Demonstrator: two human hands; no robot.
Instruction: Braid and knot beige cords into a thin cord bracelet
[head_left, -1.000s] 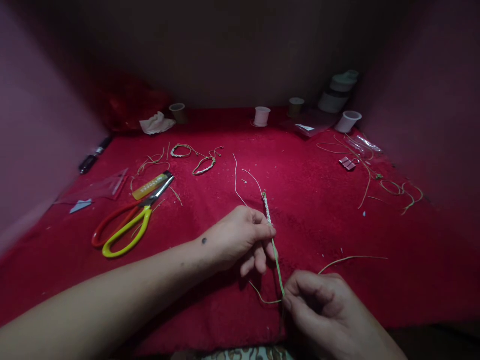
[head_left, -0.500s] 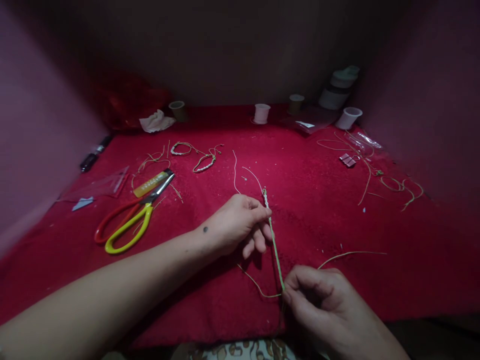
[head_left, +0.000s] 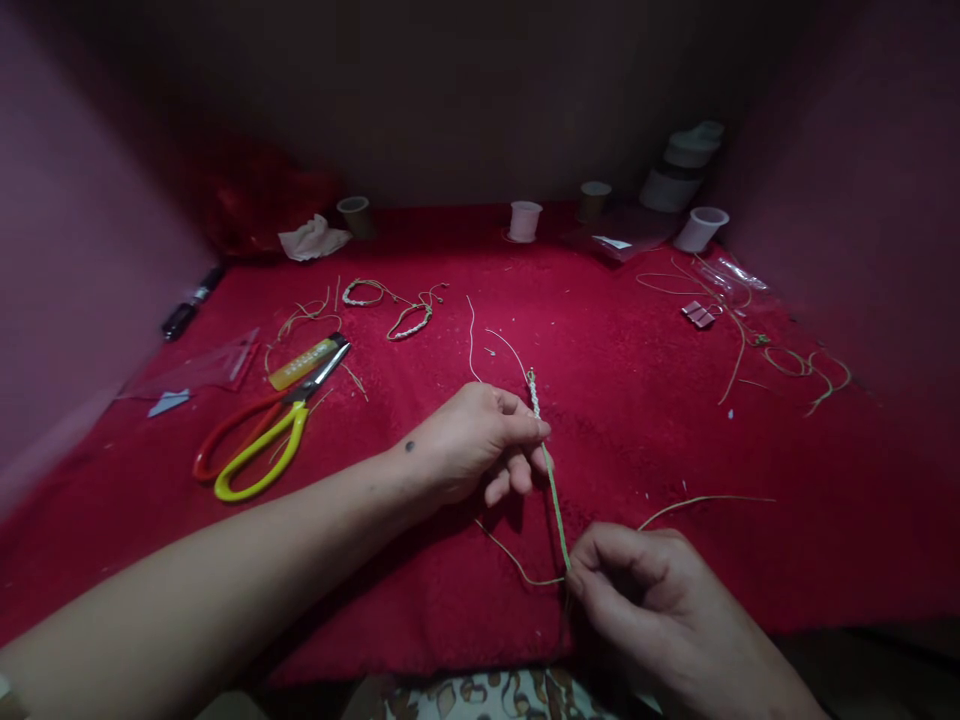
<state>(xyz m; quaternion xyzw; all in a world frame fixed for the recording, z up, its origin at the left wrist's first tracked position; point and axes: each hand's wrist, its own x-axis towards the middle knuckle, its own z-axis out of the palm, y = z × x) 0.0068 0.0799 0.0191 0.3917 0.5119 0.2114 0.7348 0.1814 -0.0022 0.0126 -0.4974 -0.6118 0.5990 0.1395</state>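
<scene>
A braided cord bracelet (head_left: 556,505), green along its lower stretch and white with a knotted pattern at the top, runs between my two hands. My left hand (head_left: 499,445) pinches it between thumb and forefinger just below the white part, the other fingers curled loosely beneath. Lower down, my right hand (head_left: 637,590) pinches the green end between thumb and fingertips. A loose thin cord (head_left: 517,565) curves left from that end, and another cord (head_left: 697,499) trails out to the right behind my right hand. Two white thread ends stick out above my left hand.
Scissors (head_left: 259,455) with red and yellow handles lie at left beside a yellow lighter-like item (head_left: 304,365). Two finished bracelets (head_left: 410,325) lie behind. Thread spools (head_left: 524,222) stand along the back. A binder clip (head_left: 699,314) and tangled cords (head_left: 787,370) are at right.
Both hands keep their pinches on the bracelet in nearly the same pose. The whole view has shifted slightly; nothing has been let go or picked up.
</scene>
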